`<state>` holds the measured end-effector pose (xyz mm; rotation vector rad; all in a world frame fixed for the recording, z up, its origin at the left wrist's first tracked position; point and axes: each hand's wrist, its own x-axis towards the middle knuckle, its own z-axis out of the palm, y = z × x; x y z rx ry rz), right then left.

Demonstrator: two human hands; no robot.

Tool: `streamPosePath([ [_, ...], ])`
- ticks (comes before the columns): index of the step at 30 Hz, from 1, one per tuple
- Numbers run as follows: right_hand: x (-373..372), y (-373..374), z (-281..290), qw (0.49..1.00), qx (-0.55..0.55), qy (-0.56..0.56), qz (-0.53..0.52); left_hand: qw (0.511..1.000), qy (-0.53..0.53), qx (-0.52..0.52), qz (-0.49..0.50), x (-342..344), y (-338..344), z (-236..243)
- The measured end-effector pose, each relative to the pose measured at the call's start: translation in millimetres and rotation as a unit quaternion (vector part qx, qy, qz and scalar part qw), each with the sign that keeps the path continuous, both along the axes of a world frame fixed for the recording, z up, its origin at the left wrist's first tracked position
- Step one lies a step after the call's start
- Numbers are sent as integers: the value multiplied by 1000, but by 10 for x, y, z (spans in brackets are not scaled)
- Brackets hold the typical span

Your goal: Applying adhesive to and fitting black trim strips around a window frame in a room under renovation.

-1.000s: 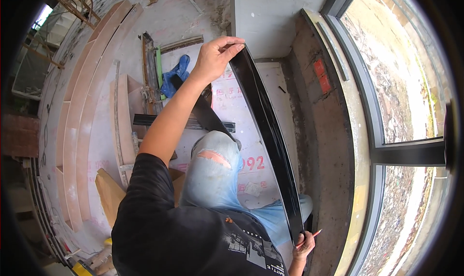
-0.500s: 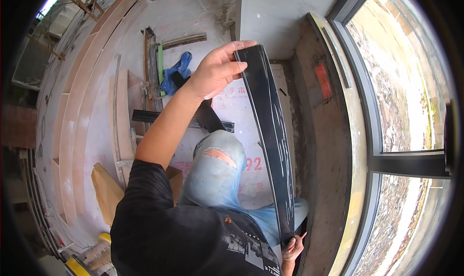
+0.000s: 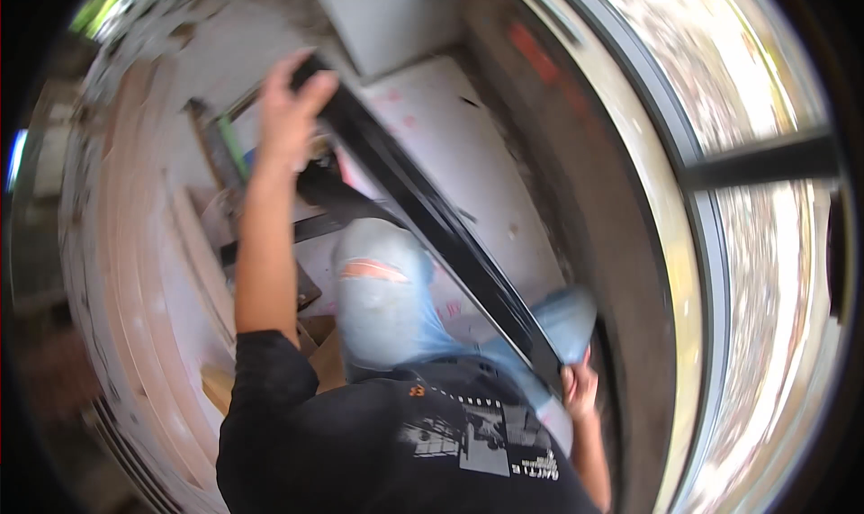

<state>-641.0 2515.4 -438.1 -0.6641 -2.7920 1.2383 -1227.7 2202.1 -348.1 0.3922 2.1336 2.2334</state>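
Note:
A long black strip (image 3: 423, 203) with pale streaks along its face slants across my lap, from far left to near right. At its far end my left hand (image 3: 292, 109) is closed round the edge, the thumb on the near face. My right hand (image 3: 580, 386) grips the near end beside my right knee, with one finger sticking up. My raised knee (image 3: 382, 289) in torn jeans stands to the left of the strip. Behind that knee another dark flat piece (image 3: 337, 194) is partly hidden by my left arm and leg. Motion blurs the hands somewhat.
Along my right run a dark ledge (image 3: 598, 190) and a grey window frame (image 3: 715, 271). A pale grey block (image 3: 387, 19) stands at the far end. Long wooden boards (image 3: 135, 244) lie on the left, with brown cardboard (image 3: 328, 361) by my left side.
The whole view has swung round. The strip, still in both hands, now slants more, its far end shifted left and its near end right and up in the picture.

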Motion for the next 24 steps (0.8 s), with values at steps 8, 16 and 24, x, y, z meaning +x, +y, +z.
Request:
streamPosePath([
  [8,-392,223,201,999,-21,-27,17,706,380,-549,237,-1379,-1791,292],
  [16,-1583,-496,644,994,-18,106,1,613,476,-434,-457,2061,1149,299],
  [24,-359,166,756,903,202,251,-285,703,458,-406,-362,1168,591,104],
])
